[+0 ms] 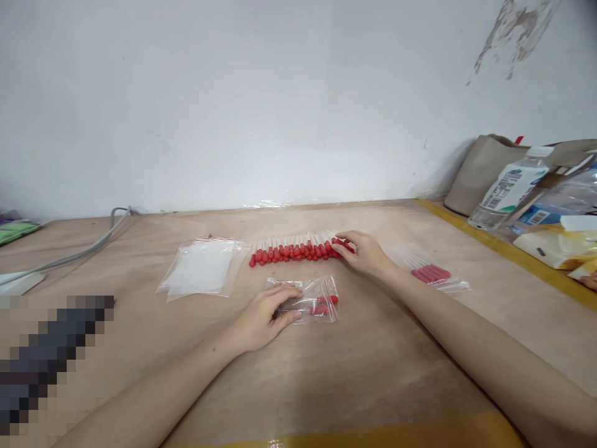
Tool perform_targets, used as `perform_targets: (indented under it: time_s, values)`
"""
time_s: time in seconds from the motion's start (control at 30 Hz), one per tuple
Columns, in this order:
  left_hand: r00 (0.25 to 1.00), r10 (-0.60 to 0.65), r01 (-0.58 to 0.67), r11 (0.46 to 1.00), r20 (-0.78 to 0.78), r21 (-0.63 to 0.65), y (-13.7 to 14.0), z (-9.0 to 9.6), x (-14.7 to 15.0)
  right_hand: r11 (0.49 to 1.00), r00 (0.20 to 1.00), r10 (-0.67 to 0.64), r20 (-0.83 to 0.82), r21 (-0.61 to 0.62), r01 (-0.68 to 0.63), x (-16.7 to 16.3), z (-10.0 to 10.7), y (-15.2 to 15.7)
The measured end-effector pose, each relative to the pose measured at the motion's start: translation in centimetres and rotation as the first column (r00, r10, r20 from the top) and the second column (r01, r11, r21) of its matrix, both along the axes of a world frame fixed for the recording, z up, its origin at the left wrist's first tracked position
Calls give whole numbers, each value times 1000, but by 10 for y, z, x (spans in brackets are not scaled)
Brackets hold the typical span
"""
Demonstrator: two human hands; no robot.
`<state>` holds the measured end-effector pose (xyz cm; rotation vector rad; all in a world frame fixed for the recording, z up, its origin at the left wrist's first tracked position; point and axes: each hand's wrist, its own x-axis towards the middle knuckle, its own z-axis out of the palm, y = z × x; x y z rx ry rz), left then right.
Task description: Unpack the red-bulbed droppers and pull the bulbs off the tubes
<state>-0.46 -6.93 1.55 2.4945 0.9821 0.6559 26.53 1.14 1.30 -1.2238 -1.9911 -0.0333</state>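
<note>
Head camera: single view
You look forward and down across the desk (373, 373) toward the wall (280, 93), at arm's reach.
</note>
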Motion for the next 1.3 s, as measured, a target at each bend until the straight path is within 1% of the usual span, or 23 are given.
perform_targets:
  time_s: [0.1, 0.3, 0.43, 0.57, 0.63, 0.8, 0.87, 0.9, 0.97, 1.03, 1.1, 1.13, 1.2, 1.27, 1.3]
  values:
    - [1000, -4, 4, 1000, 10, 2, 0, 0, 0, 999, 994, -44, -95, -15, 43, -4, -2, 3]
    - [1000, -8, 8, 1000, 8, 9, 1, 0, 1, 997, 986, -71, -149, 29, 76, -8, -5, 7]
    - [1000, -13, 13, 1000, 17, 16, 1, -1, 1, 991, 976, -87, -198, 81, 105, -10, -3, 5]
    - [999, -20, 20, 1000, 27, 19, 1, -2, 0, 977, 962, -45, -270, 191, 99, -16, 3, 4]
    - [1000, -19, 19, 1000, 24, 15, 1, -1, 0, 973, 965, -19, -263, 217, 78, -22, 5, 3]
    - [1000, -13, 14, 1000, 14, -3, 0, 1, 1, 991, 993, -22, -114, 128, 36, -40, 1, 2]
    - [1000, -19, 19, 1000, 16, 1, 0, 1, 1, 991, 996, -14, -89, 132, 26, -42, 0, 0]
    - [1000, -18, 18, 1000, 15, 4, 0, 1, 1, 988, 996, -23, -90, 149, 37, -42, 1, -3]
    - [1000, -2, 2, 1000, 7, 0, 0, 1, 1, 973, 991, -83, -110, 208, 104, -38, 5, -12]
    - [1000, 24, -24, 1000, -1, -14, -1, 1, 1, 941, 976, -166, -137, 273, 199, -30, 12, -25]
    - [999, 36, -36, 999, -4, -25, -1, 2, 1, 915, 969, -214, -124, 323, 243, -21, 17, -44]
    - [999, 35, -35, 999, -5, -28, -1, 2, 1, 914, 974, -204, -93, 338, 224, -17, 18, -53]
    - [999, 32, -32, 999, -10, -26, -2, 2, 1, 941, 992, -125, 6, 317, 116, -11, 18, -72]
    - [999, 34, -34, 999, -20, -23, -2, 3, 0, 979, 994, -26, 111, 204, 3, -9, 13, -88]
    - [999, 35, -35, 999, -24, -20, -2, 3, 0, 990, 990, 18, 139, 134, -37, -10, 11, -94]
